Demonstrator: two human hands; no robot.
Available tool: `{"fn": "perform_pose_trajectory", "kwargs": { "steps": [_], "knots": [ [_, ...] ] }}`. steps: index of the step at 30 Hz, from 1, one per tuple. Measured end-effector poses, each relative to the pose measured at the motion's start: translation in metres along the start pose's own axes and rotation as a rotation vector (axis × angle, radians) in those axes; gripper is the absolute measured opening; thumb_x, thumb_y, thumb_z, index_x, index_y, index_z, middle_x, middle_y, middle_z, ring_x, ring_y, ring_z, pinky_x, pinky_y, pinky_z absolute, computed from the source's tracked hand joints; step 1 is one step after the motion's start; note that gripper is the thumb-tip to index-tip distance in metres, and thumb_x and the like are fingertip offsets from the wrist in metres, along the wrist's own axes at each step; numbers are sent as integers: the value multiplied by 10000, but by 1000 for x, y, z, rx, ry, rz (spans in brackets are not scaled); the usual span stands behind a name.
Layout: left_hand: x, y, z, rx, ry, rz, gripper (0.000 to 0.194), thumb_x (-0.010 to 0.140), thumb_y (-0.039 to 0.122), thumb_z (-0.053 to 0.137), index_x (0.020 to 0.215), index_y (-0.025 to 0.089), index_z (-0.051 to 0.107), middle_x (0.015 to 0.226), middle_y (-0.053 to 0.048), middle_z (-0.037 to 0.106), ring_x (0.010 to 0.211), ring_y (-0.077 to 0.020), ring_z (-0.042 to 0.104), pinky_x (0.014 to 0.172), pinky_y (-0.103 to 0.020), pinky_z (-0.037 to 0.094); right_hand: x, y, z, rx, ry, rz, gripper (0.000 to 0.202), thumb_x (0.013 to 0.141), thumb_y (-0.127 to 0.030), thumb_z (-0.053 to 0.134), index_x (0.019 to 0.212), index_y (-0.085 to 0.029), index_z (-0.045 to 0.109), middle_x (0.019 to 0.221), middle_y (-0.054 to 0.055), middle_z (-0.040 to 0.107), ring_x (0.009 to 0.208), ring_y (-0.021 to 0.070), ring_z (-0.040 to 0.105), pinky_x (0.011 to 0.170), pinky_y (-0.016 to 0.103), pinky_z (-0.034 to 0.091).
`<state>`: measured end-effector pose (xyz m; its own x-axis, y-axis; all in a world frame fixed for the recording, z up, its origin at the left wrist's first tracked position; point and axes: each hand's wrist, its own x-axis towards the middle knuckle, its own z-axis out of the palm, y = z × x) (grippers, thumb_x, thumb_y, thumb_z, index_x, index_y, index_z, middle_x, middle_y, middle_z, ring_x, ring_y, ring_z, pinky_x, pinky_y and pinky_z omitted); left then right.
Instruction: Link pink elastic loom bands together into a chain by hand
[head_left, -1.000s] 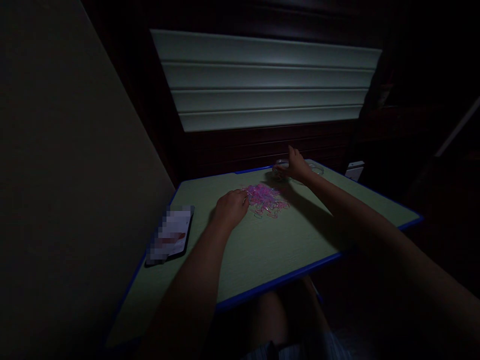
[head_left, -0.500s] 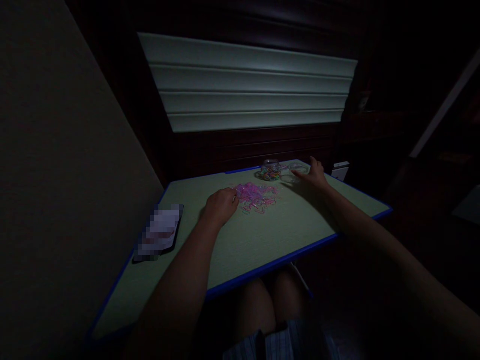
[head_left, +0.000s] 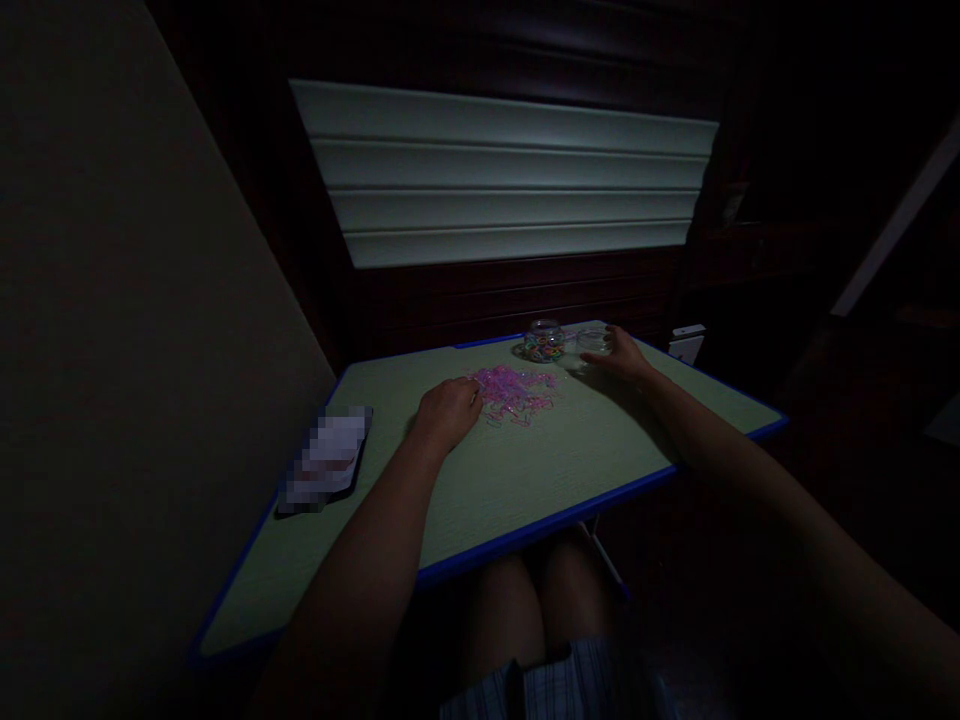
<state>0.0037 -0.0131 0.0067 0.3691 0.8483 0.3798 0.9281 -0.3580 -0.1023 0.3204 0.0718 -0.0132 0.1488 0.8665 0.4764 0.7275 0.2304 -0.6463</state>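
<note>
A loose pile of small pink and purple bands or clips (head_left: 510, 388) lies on the table; their exact kind is too small to tell. At the pile's left edge rests my left hand (head_left: 448, 412), fingers curled down and together; whatever may be in them is hidden. My right hand (head_left: 628, 357) is at the far right of the table, thumb in front and fingers behind a clear see-through jar (head_left: 595, 341), closed round its right side. Left of that stands a second clear jar (head_left: 544, 343), upright, partly filled with multicoloured small rings.
The pale green table (head_left: 525, 480) has a raised blue edge. A flat dark-edged object (head_left: 326, 460), its top blurred out, lies at the left. A wall (head_left: 150, 350) rises on the left, and a slatted pale panel (head_left: 517, 180) is behind the table.
My right hand's fingers have come down and closed in on the clear jar from a wider spread. My left hand stays beside the pile. The view has shifted slightly.
</note>
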Motion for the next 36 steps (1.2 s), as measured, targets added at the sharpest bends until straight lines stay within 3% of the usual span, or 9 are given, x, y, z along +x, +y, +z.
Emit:
{"fn": "perform_pose_trajectory", "kwargs": {
  "steps": [6,14,23,31,36],
  "knots": [
    [-1,2,-3,-10,-16,-17,291,823,296,339,910,181,591,973,-78,609,888,-178,548,733,-267,407,-10,-22,4,91,-120,-63,817,558,-444,675,1237,-135,343,1163,143,480,983,229,509,822,363,435],
    [1,-2,4,22,26,48,296,825,289,323,876,171,589,906,-81,618,836,-187,562,690,-276,408,-15,-21,10,33,-183,-61,807,576,-422,663,1256,-156,320,1168,140,486,980,232,517,820,382,446],
    [0,3,0,4,-22,-10,290,823,287,334,896,176,592,938,-78,618,883,-179,554,726,-267,408,-17,-23,10,16,-204,-55,889,569,-473,654,1300,-141,271,1242,166,428,1042,254,493,851,384,430],
    [-1,1,1,18,-18,10,291,825,287,329,881,168,589,922,-81,620,873,-181,558,724,-269,409,-17,-30,1,-10,-128,-29,864,584,-447,654,1291,-104,294,1157,176,497,1015,268,513,850,392,424],
    [-1,0,2,4,-20,13,288,825,294,334,896,175,587,931,-79,618,879,-179,554,721,-265,406,-15,-24,2,-38,-160,-10,875,578,-458,652,1291,-105,288,1147,176,500,1011,270,514,838,388,435]
  ]
}}
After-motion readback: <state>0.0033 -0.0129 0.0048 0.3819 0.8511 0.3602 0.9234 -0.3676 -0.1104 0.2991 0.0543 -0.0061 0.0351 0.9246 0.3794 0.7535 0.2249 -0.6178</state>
